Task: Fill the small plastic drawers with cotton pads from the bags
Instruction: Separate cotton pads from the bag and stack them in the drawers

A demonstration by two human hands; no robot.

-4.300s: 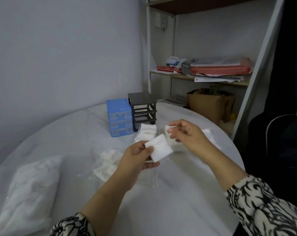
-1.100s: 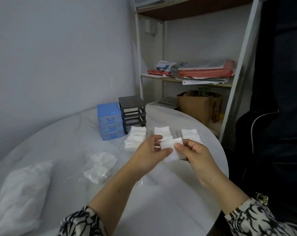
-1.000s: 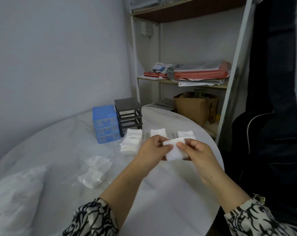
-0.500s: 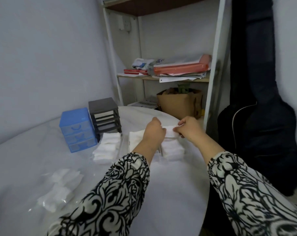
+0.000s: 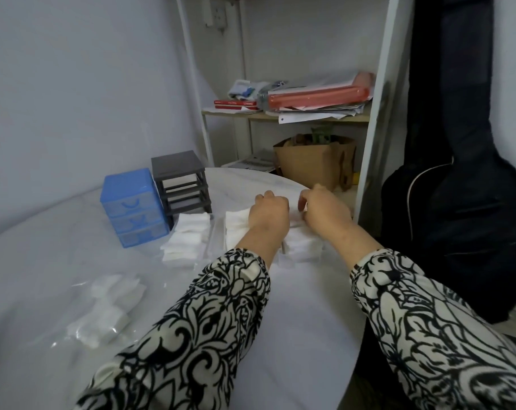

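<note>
Where both hands [image 5: 298, 211] meet, flat-lying cotton pads [image 5: 302, 244].

Round white marble-look table [image 5: 304, 335], blue three-drawer mini cabinet [image 5: 134, 207] at its far side, empty grey drawer frame [image 5: 182, 183] touching the cabinet's right, stacked cotton pads [image 5: 187, 239] just right-front of the cabinet, clear bag of pads [image 5: 103, 309] nearer the camera.

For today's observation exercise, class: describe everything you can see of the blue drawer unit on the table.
The blue drawer unit is a small box of blue plastic with a flat top and three stacked drawers, their fronts paler and see-through. The upper two show curved blue handles; all three look pushed in, and their contents cannot be made out. It stands upright on the white table, near the far edge, close beside the dark grey rack; whether the two touch is unclear. Neither hand touches it.
</note>
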